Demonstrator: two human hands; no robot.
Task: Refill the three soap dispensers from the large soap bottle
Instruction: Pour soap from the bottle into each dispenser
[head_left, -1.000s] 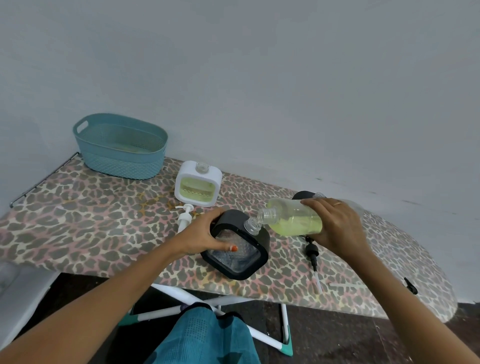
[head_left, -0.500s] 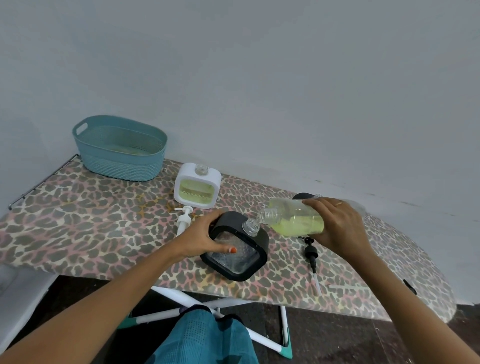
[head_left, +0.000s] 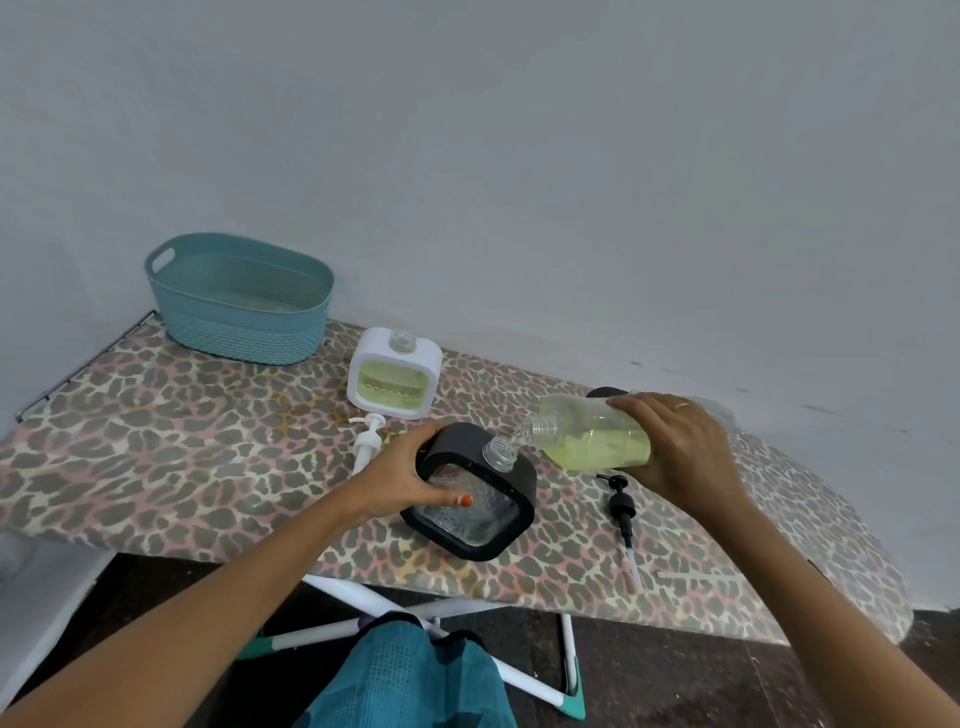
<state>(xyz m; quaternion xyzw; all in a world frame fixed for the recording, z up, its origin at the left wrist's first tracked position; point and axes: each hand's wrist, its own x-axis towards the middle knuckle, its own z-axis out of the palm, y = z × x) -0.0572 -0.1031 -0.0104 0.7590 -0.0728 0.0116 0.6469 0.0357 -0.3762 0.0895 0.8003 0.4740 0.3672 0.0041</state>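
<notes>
My left hand (head_left: 402, 475) grips the left side of a black square dispenser (head_left: 511, 538) with a clear body, tilted on the board. My right hand (head_left: 680, 447) holds the large clear soap bottle (head_left: 587, 434) on its side, yellow-green soap inside, its open neck right at the dispenser's clear mouth (head_left: 500, 452). A white dispenser (head_left: 395, 371) holding green soap stands uncapped behind. Another black dispenser (head_left: 605, 393) is mostly hidden behind the bottle.
A white pump head (head_left: 368, 441) lies left of my left hand and a black pump head (head_left: 622, 506) lies to the right. A teal basket (head_left: 239, 299) stands at the back left of the leopard-print ironing board (head_left: 156, 467), against the wall.
The bottle's neck has dropped closer to the black dispenser's mouth and now meets it. Both hands keep their holds.
</notes>
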